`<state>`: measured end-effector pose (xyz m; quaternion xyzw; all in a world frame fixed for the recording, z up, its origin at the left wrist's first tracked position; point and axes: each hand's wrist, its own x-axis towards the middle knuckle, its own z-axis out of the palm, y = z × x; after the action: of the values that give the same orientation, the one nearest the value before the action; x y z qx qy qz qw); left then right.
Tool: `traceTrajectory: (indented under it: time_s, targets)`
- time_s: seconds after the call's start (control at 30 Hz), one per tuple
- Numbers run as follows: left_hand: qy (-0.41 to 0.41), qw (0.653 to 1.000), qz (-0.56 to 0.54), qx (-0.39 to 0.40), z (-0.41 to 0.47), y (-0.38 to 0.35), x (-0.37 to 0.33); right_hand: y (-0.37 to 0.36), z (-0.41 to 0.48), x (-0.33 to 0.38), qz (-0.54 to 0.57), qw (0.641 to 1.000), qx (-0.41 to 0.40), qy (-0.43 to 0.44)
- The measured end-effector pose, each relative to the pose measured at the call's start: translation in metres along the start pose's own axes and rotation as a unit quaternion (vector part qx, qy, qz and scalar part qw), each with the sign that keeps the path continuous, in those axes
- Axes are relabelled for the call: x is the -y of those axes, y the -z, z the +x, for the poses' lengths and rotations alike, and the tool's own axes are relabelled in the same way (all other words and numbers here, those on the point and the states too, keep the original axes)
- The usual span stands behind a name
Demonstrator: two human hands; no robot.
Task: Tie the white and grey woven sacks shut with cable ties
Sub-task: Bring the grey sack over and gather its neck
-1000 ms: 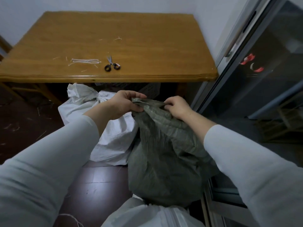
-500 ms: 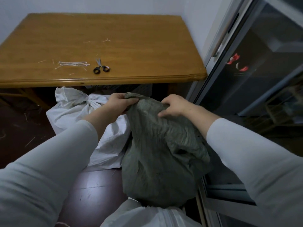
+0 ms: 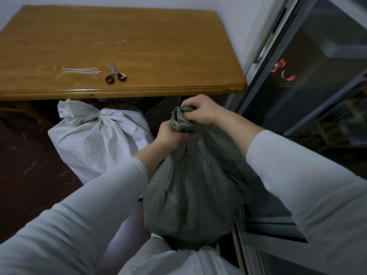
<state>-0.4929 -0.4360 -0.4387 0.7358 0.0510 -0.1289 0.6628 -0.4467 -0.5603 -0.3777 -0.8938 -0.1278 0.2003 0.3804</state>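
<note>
Looking down, I count one grey sack (image 3: 194, 185), its gathered neck gripped by two curled hands, right hand (image 3: 200, 110) above left hand (image 3: 170, 133). One tied white sack (image 3: 95, 141) lies beside it; on the table (image 3: 158, 46), one scissors (image 3: 115, 75) and some cable ties (image 3: 81, 70).

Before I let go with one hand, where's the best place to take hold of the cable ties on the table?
Pinch the cable ties across their middle, coming from above at the near side of the table. They lie flat in a loose bundle parallel to its edge, so a crosswise grip should gather them.
</note>
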Motion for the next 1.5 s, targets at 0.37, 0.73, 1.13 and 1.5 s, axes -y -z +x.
traceTrajectory:
  time_s: [0.37,0.73,1.13,1.5]
  targets:
    - [0.006,1.0,0.016,-0.019,0.007,0.013,0.009,0.022,-0.023,-0.073,-0.075,0.985,0.061,-0.142]
    - [0.064,0.996,0.022,0.065,0.017,-0.029,0.001,0.032,-0.013,-0.061,-0.031,0.995,-0.079,-0.043]
    - [0.067,0.996,0.057,-0.001,0.015,-0.058,-0.002,0.044,-0.037,-0.115,-0.032,0.97,0.177,-0.163]
    - [0.061,0.995,0.071,-0.026,0.015,-0.054,0.009,0.05,-0.05,-0.119,-0.151,0.98,-0.001,-0.134]
